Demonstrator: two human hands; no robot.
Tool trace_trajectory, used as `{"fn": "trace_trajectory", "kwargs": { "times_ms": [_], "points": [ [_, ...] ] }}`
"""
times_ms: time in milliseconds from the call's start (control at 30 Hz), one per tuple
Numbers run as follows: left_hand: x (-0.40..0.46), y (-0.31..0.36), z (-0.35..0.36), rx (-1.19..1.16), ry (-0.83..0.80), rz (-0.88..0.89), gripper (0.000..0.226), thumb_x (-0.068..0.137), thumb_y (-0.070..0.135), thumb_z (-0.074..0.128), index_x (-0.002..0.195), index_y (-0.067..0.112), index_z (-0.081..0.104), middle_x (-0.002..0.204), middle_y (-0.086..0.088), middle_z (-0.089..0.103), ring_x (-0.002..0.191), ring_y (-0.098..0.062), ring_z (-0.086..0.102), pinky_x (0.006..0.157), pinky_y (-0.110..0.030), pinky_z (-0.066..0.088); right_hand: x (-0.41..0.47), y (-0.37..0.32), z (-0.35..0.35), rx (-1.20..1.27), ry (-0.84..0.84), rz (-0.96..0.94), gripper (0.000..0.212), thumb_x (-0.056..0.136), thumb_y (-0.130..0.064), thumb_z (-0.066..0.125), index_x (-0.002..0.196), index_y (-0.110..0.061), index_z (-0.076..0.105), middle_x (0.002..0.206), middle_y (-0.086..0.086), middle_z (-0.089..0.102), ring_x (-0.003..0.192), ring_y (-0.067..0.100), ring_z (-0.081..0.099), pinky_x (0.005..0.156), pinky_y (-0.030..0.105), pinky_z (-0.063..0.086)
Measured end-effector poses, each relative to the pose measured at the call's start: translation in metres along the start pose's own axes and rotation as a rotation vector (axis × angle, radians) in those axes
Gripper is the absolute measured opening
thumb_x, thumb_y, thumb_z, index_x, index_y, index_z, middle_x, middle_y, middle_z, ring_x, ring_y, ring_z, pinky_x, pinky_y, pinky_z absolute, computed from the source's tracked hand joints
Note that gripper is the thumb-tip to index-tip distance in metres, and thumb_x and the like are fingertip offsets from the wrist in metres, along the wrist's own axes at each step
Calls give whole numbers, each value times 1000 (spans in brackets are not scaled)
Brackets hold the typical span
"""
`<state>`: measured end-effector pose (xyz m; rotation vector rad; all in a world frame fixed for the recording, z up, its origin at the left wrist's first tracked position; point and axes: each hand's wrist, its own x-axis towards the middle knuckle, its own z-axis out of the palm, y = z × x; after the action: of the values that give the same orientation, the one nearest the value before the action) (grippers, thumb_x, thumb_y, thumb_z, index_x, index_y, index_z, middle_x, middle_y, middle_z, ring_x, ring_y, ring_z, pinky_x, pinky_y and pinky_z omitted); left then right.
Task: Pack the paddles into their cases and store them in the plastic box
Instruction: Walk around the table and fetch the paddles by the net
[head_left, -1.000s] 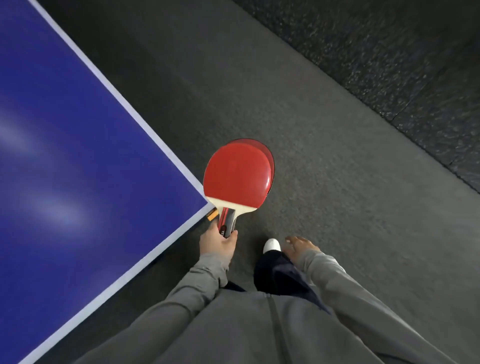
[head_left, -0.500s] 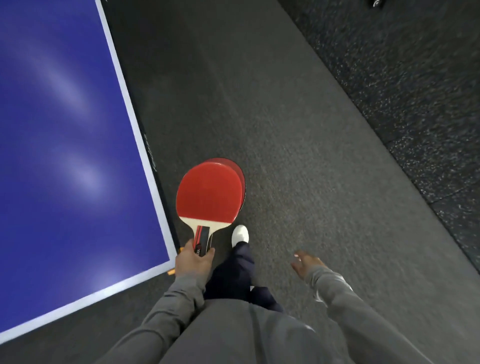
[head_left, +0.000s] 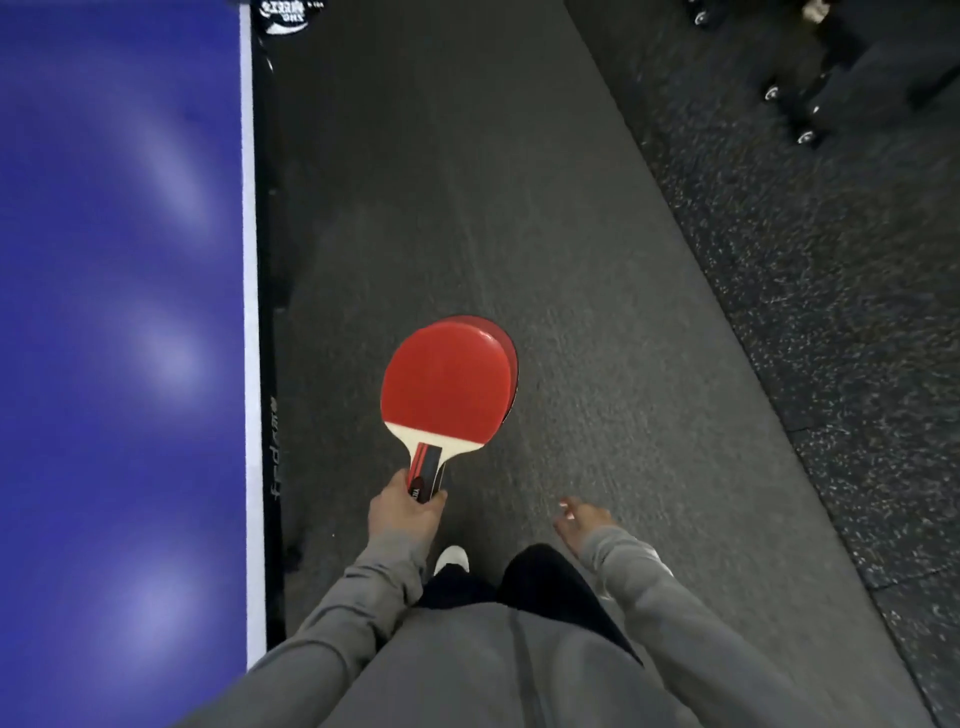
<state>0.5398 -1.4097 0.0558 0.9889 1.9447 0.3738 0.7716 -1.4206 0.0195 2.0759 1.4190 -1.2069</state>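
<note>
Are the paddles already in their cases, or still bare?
Bare. The paddles show uncovered red rubber, two stacked blades, with the left hand gripping the handles. No case or box is in view. The right hand is empty.

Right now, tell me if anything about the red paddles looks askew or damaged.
Slightly askew: the left hand grips two red-rubber wooden paddles stacked by their handles, and the lower blade peeks out on the right. No damage shows. The right hand is empty.

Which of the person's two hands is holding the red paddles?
The left hand, beside the blue table, grips the handles of the stacked red paddles. The right hand hangs open and empty.
</note>
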Motion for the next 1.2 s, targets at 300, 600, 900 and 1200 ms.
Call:
{"fn": "trace_trajectory", "kwargs": {
  "times_ms": [300,600,900,1200],
  "points": [
    [92,97,5,-79,190,-116,23,79,21,66,99,10,61,83,-9,63,92,-32,61,80,-33,48,125,-59,-126,-42,8,-217,39,93,-34,47,129,-20,47,132,7,53,119,25,52,99,28,39],
    [175,226,26,-179,321,-176,16,78,22,68,89,20,57,73,-1,58,81,-30,58,70,-29,39,230,-79,-292,-164,71,-313,40,95,-32,45,132,-18,47,136,8,49,122,25,50,103,30,39],
    [283,320,31,-209,300,-149,19,77,22,68,83,29,51,68,11,56,72,-20,55,68,-26,40,330,-124,-393,-235,100,-355,36,95,-28,46,127,-13,51,133,9,50,121,22,51,100,26,37],
    [455,438,-1,-217,252,-178,18,78,24,68,86,23,52,71,2,56,86,-30,61,70,-27,41,443,-214,-533,-363,116,-289,37,96,-30,41,130,-16,48,141,7,44,128,24,45,104,28,36]
  ]
}}
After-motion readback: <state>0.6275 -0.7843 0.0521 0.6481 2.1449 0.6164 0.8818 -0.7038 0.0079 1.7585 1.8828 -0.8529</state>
